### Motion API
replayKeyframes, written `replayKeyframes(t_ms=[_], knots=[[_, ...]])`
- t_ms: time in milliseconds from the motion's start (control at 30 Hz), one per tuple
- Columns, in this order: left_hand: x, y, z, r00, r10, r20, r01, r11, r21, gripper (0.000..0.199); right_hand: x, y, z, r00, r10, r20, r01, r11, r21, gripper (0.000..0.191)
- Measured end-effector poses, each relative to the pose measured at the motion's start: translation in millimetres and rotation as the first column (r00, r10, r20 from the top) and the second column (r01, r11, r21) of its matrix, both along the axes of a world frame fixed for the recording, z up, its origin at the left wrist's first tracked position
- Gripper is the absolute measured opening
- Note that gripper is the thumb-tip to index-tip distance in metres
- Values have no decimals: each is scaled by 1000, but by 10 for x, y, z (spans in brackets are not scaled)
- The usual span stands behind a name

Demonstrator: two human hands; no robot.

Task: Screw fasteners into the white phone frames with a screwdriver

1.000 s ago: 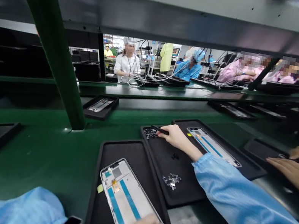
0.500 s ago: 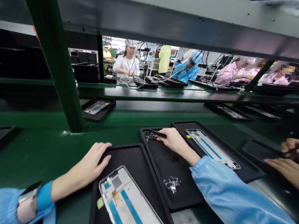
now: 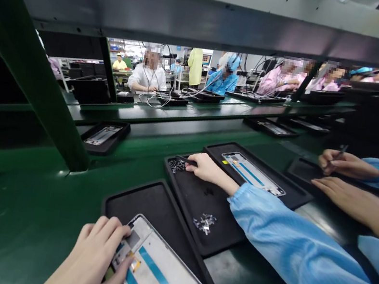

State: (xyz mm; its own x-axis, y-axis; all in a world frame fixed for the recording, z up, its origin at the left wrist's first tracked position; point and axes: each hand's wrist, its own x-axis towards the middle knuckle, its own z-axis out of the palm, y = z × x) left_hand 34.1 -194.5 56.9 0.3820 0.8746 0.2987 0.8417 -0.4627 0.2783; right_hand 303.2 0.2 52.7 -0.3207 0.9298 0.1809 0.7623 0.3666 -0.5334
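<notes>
A glossy green table spreads under everything, and a grey metal beam spans the top of the view. A slanted green post stands at the left, blocking part of what lies behind it. Beyond, co-workers in white, blue and pink clothing sit among cables.

Three shallow matte-black trays with raised rims lie in the middle: the near tray, the parts tray just beside it, and the far tray, which carries a second frame. At the right, a co-worker's hand holds a thin tool.

In the near tray lies the phone frame, a flat, pale, round-cornered rectangle with two shiny blue strips and an orange flex piece. The person's left hand closes thumb and fingers about its upper left corner. The right hand, its blue sleeve wrinkled, is well apart from that frame, above the parts tray, pinching a dark slim tool. Near its tip sits a heap of tiny dark and silvery pieces; glinting clear bits lie scattered nearer the person.
</notes>
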Motion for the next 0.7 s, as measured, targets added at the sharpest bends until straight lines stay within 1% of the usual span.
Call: replayKeyframes(t_ms=[33,100,167,200,233,300,333,400,467,500,567,633,700], knots=[[7,-7,-17,1000,-1,10,1,1000,0,21,-17,-38,51,999,19,-37,-20,1000,-24,13],[-5,29,-47,999,-44,17,45,998,-32,22,-63,-128,149,992,62,-107,-70,995,-71,18],[-48,96,-66,998,-66,-4,65,996,-57,24,-129,-229,219,958,119,-262,-168,971,-173,23],[-76,129,-72,998,-50,-25,49,997,-52,26,-171,-281,238,917,139,-373,-239,942,-236,23],[-104,159,-77,999,-23,-46,21,999,-37,30,-219,-333,244,859,144,-491,-320,900,-296,23],[-151,210,-85,998,30,-64,-31,1000,-4,32,-324,-433,228,725,107,-680,-472,796,-379,22],[-164,234,-87,998,33,-57,-33,999,-3,29,-378,-479,208,676,80,-732,-525,750,-403,22],[-161,285,-83,1000,-12,-14,11,1000,-23,23,-478,-555,161,600,15,-800,-602,667,-439,24],[-121,343,-59,995,-89,52,91,995,-39,20,-557,-609,120,535,-51,-843,-649,614,-449,24],[-91,375,-40,988,-126,85,130,991,-37,19,-586,-628,106,509,-77,-857,-662,602,-447,24],[-19,438,9,972,-194,134,199,980,-24,18,-623,-652,96,472,-109,-875,-672,598,-437,24],[58,500,60,956,-246,160,253,967,-19,20,-637,-666,104,462,-129,-877,-663,607,-438,23],[132,563,101,943,-287,171,299,953,-50,21,-640,-681,118,472,-144,-870,-643,619,-452,23]])
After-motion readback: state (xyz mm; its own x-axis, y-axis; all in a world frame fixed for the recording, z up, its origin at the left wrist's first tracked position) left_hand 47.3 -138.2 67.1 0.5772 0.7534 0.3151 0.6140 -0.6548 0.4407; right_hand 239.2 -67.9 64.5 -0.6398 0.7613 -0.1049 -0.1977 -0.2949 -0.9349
